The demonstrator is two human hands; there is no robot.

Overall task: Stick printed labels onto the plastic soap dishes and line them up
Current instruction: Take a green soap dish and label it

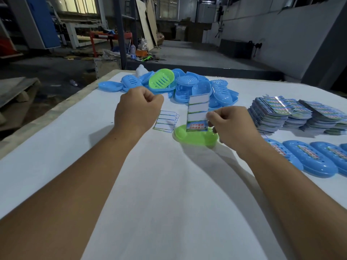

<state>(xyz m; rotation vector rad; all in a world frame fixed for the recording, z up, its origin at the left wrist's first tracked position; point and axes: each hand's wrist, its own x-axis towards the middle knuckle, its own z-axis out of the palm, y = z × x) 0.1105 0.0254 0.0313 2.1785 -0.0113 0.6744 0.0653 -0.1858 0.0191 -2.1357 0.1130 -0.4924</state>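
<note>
One green soap dish (195, 136) lies on the white table (159, 184) in front of the person, and a label strip (198, 111) stands upright over it, its last printed label at the dish and the peeled blanks above, pinched at its right edge by the fingers of the right hand (231, 124). The left hand (137, 109) hovers to the left with fingers curled into a fist; whether it holds anything cannot be told. Used backing strips (166, 121) lie between the hands, a pile of blue and green dishes (178, 87) sits beyond, label stacks (296, 115) lie to the right, and labelled blue dishes (309, 158) line up near them.
</note>
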